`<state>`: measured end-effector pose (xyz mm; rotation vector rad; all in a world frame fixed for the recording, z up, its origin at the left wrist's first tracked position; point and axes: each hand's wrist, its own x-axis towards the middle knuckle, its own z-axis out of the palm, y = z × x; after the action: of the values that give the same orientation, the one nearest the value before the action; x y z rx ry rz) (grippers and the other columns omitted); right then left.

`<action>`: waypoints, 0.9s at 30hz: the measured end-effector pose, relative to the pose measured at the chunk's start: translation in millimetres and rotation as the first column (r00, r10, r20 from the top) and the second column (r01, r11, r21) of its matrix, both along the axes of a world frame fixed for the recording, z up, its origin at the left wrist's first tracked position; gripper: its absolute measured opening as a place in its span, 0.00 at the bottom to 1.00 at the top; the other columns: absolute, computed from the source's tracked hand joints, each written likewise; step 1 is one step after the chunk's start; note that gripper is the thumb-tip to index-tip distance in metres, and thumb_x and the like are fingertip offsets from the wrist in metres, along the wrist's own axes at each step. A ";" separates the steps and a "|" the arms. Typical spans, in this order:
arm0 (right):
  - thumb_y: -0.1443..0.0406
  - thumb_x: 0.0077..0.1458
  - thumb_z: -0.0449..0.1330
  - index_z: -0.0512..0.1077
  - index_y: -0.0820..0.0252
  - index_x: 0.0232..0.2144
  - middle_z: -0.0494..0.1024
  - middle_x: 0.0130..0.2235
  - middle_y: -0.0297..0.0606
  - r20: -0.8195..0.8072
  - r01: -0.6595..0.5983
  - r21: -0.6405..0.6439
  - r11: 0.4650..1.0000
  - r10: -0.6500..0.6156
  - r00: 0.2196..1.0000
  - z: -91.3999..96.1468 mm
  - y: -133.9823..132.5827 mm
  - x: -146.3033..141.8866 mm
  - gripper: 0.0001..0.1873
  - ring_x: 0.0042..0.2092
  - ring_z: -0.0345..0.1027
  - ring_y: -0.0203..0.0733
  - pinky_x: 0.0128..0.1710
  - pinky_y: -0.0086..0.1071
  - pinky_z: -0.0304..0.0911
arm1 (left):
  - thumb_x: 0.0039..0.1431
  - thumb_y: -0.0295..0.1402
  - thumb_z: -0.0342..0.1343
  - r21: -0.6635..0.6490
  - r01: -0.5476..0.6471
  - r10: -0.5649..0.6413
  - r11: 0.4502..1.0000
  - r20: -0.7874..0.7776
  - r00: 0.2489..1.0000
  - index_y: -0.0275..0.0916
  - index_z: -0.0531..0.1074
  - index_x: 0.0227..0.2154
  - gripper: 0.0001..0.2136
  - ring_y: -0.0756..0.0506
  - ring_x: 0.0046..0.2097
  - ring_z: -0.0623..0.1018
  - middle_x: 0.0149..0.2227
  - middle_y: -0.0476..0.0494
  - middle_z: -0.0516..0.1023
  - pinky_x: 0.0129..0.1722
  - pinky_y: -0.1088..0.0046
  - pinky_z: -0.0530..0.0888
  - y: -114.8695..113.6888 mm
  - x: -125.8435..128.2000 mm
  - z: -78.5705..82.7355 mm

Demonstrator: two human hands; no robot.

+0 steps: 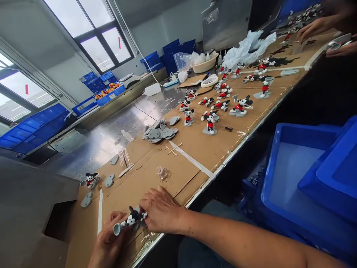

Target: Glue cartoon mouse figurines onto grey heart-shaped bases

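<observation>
A black-and-white mouse figurine [131, 219] with a grey horn-shaped part is held low over the cardboard by both my hands. My left hand [110, 236] is closed around its lower left side. From the other side, my right hand [160, 212] grips it with bent fingers, close to the figurine's small white hand. Its body and lower part are mostly hidden by my fingers. Past my right hand stands a small clear cup [161, 172] with dark crumbs beside it. Grey base plates [109, 181] and another mouse figurine [91, 180] lie to the left.
A heap of grey bases [158, 131] sits further along the cardboard [145, 160], near crossed cotton swabs [173, 149]. Several red-and-black figurines [240, 105] stand beyond. Blue bins [295, 178] are at the right. A co-worker's hands [314, 29] work at the far end.
</observation>
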<state>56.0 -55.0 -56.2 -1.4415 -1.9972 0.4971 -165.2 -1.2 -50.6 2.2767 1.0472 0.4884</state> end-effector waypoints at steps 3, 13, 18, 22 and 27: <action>0.66 0.49 0.61 0.71 0.59 0.30 0.78 0.34 0.37 -0.010 -0.002 0.015 1.000 0.003 1.000 -0.8 -0.3 0.5 0.04 0.42 0.66 0.45 0.39 0.37 0.50 | 0.62 0.38 0.54 -0.005 0.033 -0.033 0.999 -0.004 0.999 0.50 0.77 0.39 0.07 0.44 0.40 0.68 0.33 0.49 0.72 0.42 0.72 0.66 0.3 0.1 1.6; 0.67 0.50 0.59 0.70 0.59 0.31 0.77 0.36 0.37 -0.010 -0.004 0.014 1.000 0.005 1.000 -1.3 -1.4 1.4 0.03 0.42 0.65 0.43 0.38 0.37 0.49 | 0.63 0.35 0.53 -0.016 0.069 -0.070 0.997 -0.030 0.997 0.51 0.76 0.42 0.09 0.43 0.43 0.67 0.35 0.48 0.71 0.45 0.71 0.65 3.1 -6.0 -3.8; 0.69 0.49 0.59 0.70 0.59 0.32 0.77 0.36 0.35 -0.028 -0.008 0.008 1.000 0.008 1.000 0.7 -3.3 1.2 0.04 0.42 0.64 0.42 0.39 0.36 0.49 | 0.66 0.36 0.50 0.006 0.077 -0.076 0.997 -0.062 0.995 0.45 0.75 0.38 0.09 0.43 0.41 0.66 0.33 0.47 0.71 0.42 0.68 0.64 -1.3 0.9 2.4; 0.72 0.48 0.58 0.70 0.58 0.31 0.76 0.36 0.34 -0.028 -0.004 -0.008 1.000 0.004 1.000 2.7 -3.9 1.1 0.06 0.41 0.64 0.41 0.38 0.35 0.48 | 0.68 0.39 0.45 0.048 0.108 -0.101 0.993 -0.122 0.987 0.41 0.73 0.32 0.14 0.42 0.39 0.66 0.31 0.45 0.71 0.41 0.66 0.64 -4.9 8.8 10.5; 0.76 0.45 0.56 0.67 0.59 0.29 0.74 0.33 0.33 -0.022 -0.013 -0.025 1.000 0.012 1.000 -2.2 -1.5 -0.9 0.09 0.39 0.63 0.40 0.37 0.34 0.47 | 0.67 0.35 0.47 0.072 0.074 -0.067 0.995 -0.093 0.993 0.40 0.73 0.28 0.14 0.44 0.38 0.66 0.28 0.47 0.71 0.41 0.66 0.62 -7.5 12.3 12.9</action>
<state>55.1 -56.5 -58.4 -1.4335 -1.9907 0.5436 -153.0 -8.7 -37.7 2.4132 1.0037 0.4046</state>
